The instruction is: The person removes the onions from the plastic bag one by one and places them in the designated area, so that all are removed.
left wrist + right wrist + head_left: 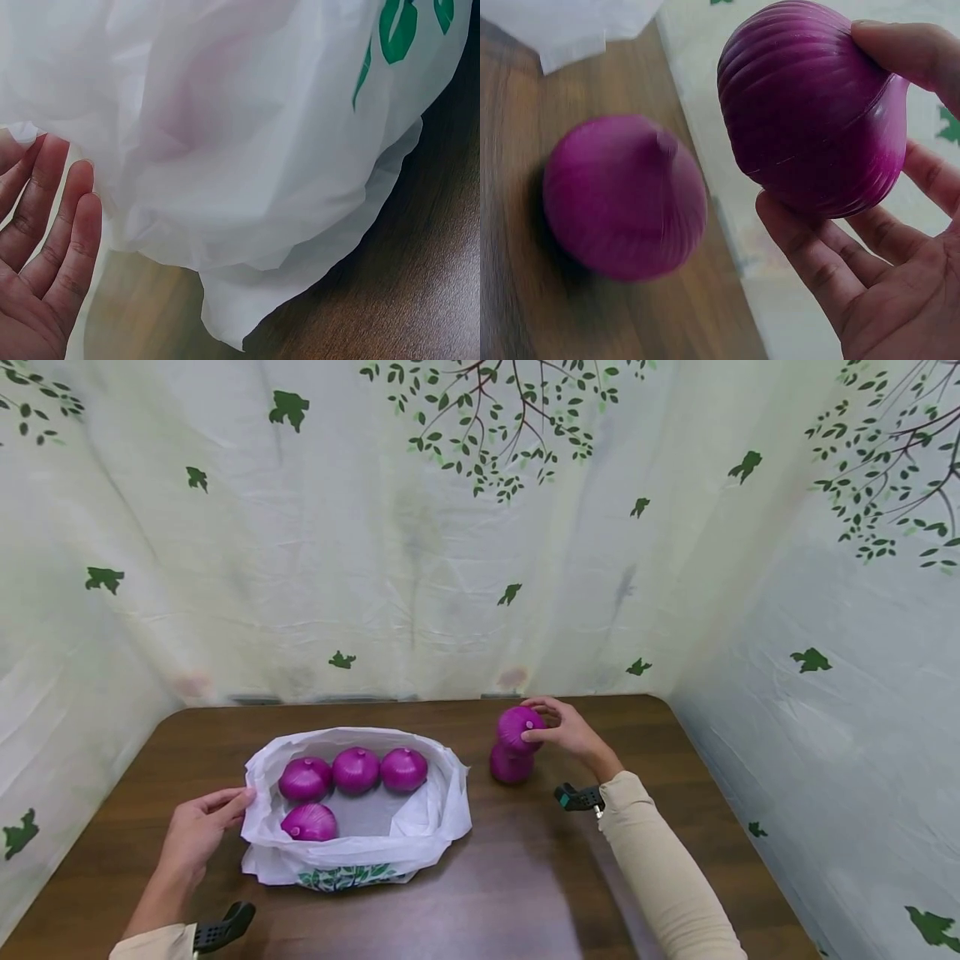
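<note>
The right hand [566, 731] grips an onion [517, 727] above a second onion [512, 767] on the counter [510, 860]. I'd guess it's firm, light and a bit slick, best cupped round its widest part. The left hand [198, 831] pinches the rim of the limp bag [360, 853] holding four onions [357, 770]. The counter's back edge is near; a stretch of wood separates second onion and bag.

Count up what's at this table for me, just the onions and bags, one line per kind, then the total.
White bag: 1
Purple onions: 6 visible (4 inside the bag, 1 in the right hand, 1 on the table)
Total: 7
</note>
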The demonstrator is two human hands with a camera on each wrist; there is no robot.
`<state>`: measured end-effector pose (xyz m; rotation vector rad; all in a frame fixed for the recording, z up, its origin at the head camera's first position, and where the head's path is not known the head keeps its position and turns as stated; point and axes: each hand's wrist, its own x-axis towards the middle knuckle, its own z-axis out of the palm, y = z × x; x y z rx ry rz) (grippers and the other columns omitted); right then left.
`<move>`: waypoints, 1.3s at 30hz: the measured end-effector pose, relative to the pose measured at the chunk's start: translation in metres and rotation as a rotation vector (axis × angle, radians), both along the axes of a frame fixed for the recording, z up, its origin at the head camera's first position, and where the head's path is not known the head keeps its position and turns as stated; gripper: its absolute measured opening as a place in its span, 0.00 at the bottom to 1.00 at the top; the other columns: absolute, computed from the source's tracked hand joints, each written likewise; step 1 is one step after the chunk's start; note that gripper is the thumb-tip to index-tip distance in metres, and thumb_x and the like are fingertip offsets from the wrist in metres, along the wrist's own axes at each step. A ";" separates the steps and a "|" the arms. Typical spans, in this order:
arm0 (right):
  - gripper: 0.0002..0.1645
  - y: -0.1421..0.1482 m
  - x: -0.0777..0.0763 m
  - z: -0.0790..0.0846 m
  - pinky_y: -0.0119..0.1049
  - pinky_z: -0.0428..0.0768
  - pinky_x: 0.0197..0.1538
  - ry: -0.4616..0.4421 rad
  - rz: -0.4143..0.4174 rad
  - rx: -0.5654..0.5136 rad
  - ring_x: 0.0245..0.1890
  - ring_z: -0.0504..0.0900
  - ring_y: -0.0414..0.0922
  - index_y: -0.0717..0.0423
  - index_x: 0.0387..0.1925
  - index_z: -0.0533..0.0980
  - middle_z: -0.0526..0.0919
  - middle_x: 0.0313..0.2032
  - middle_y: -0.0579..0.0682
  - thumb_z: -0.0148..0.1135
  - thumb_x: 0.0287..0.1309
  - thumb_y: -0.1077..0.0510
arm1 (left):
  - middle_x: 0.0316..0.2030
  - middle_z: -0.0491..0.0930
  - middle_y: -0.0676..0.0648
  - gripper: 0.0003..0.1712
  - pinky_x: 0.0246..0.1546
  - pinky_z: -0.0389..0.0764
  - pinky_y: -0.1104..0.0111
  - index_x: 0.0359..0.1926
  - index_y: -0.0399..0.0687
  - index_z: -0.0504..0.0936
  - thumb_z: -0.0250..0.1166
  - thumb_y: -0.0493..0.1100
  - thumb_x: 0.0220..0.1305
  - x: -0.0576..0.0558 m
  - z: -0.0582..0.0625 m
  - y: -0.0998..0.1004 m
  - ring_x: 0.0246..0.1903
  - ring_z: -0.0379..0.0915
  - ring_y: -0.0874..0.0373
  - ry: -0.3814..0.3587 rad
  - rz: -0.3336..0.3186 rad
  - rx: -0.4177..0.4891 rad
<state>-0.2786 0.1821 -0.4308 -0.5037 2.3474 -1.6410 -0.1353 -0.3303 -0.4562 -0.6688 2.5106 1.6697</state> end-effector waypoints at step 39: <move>0.32 0.060 0.006 -0.057 0.43 0.78 0.49 -0.099 -0.193 0.076 0.56 0.72 0.58 0.61 0.59 0.68 0.72 0.57 0.65 0.70 0.56 0.54 | 0.34 0.80 0.58 0.39 0.59 0.59 0.38 0.57 0.28 0.75 0.64 0.61 0.61 -0.003 0.005 0.005 0.28 0.75 0.72 0.028 -0.016 0.016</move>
